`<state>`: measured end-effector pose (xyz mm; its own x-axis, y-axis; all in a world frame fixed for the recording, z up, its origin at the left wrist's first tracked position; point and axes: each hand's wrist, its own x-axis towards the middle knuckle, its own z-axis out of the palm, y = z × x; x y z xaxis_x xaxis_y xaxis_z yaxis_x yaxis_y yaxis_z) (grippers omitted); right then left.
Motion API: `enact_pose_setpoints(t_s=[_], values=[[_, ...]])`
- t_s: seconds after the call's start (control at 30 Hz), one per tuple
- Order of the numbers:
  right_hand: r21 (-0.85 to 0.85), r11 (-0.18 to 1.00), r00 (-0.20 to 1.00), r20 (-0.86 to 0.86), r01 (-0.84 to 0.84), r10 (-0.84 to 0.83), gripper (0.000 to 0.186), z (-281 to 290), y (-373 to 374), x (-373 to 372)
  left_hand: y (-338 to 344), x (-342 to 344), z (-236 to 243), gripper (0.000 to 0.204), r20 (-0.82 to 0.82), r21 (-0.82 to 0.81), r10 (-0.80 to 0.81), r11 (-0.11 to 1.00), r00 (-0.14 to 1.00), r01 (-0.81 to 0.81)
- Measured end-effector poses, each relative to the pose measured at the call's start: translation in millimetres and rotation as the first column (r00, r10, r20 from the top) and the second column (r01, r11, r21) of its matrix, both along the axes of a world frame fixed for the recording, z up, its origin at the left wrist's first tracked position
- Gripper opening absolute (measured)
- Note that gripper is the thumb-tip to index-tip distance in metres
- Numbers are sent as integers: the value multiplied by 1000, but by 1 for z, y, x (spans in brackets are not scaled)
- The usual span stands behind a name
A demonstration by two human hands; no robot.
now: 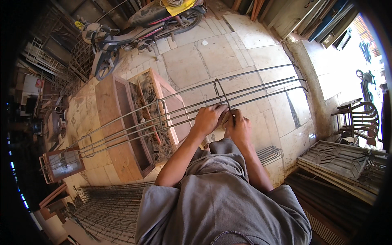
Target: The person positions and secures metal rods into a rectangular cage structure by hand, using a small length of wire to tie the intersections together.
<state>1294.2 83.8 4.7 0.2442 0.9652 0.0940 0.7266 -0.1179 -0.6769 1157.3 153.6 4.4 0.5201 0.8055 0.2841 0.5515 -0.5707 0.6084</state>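
Observation:
A long rebar cage (261,85) runs crosswise in front of me, its steel bars stretching from far left to right. A bent rectangular stirrup (217,86) stands tilted around the bars near the middle. My left hand (208,119) is closed, its fingers pinched at the stirrup's near lower corner beside the nearest bar. Right beside it, my right hand (240,128) is closed too, fingertips pressed together just under the same joint. What the right fingers hold is too small and dark to name. Another stirrup (162,112) sits around the bars farther left.
Under the cage's left part lie wooden frames (118,134) and a framed panel (65,162). A motorcycle (139,30) stands at the back. Bent stirrups (267,155) lie right of me; metal grilles (339,161) and a chair (359,118) stand farther right. Rebar bundles (110,206) lie near left.

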Motion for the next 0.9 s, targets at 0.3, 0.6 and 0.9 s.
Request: enact_pose_setpoints(t_s=[0.3,0.6,0.9], values=[[-89,887,880,114,-452,460,33,72,37,39,-4,0,5,24,70,110,31,993,997,-38],[-106,782,663,468,-615,585,61,65,100,52,1,10,3,20,50,84,168,982,984,-172],[0,806,728,430,-592,534,53,27,115,72,1,14,5,20,90,16,221,975,971,-223]])
